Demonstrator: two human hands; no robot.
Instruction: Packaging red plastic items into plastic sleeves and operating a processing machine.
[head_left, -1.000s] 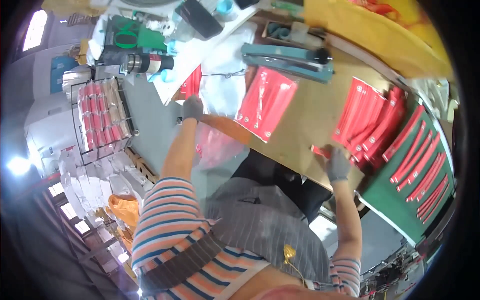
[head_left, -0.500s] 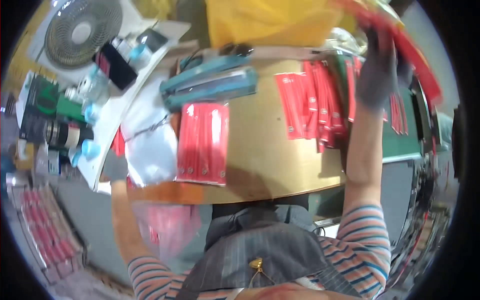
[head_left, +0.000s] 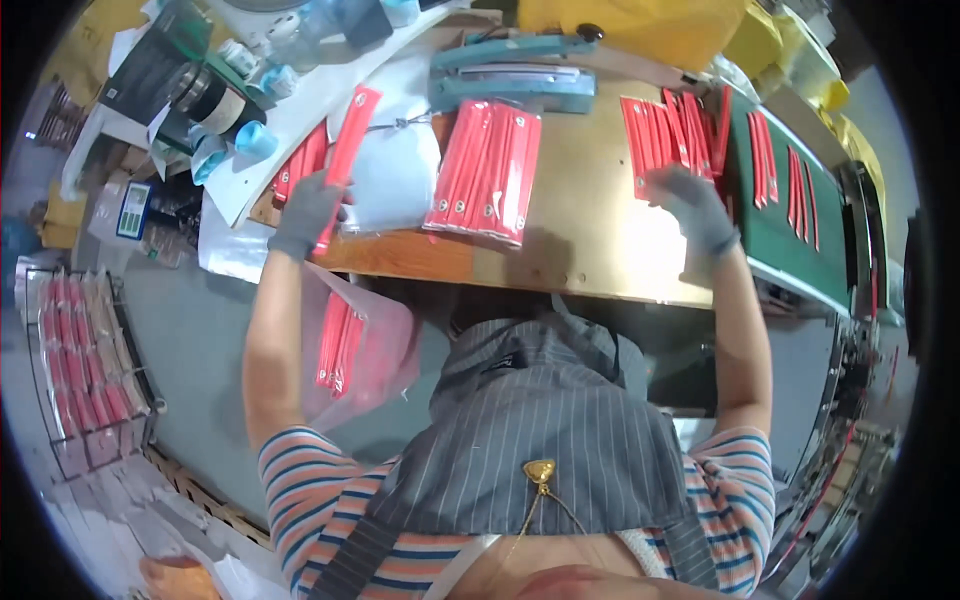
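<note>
My left hand (head_left: 308, 214), in a grey glove, is closed around a long flat red strip (head_left: 355, 125) that slants up and away over the table's left side. Further red strips (head_left: 305, 160) lie beside it. My right hand (head_left: 692, 207), also gloved, reaches to the near ends of a fanned pile of red strips (head_left: 650, 135) on the right. Its fingers stretch toward the pile, with nothing visible in them. Between the hands lies a clear packet of red strips (head_left: 483, 175). Left of that are clear plastic bags (head_left: 388, 180).
A teal bar-shaped sealer (head_left: 515, 85) stands behind the packet. More strips lie on a green surface (head_left: 785, 240) at the right. A pink plastic bag (head_left: 375, 340) with strips hangs below the table edge. Bottles and a dark flask (head_left: 205, 100) crowd the far left; a rack (head_left: 85, 360) holds packets.
My right hand has come down from the far right, where a long red strip was at it, to the pile. The left hand has risen onto the table with a strip. The view has shifted.
</note>
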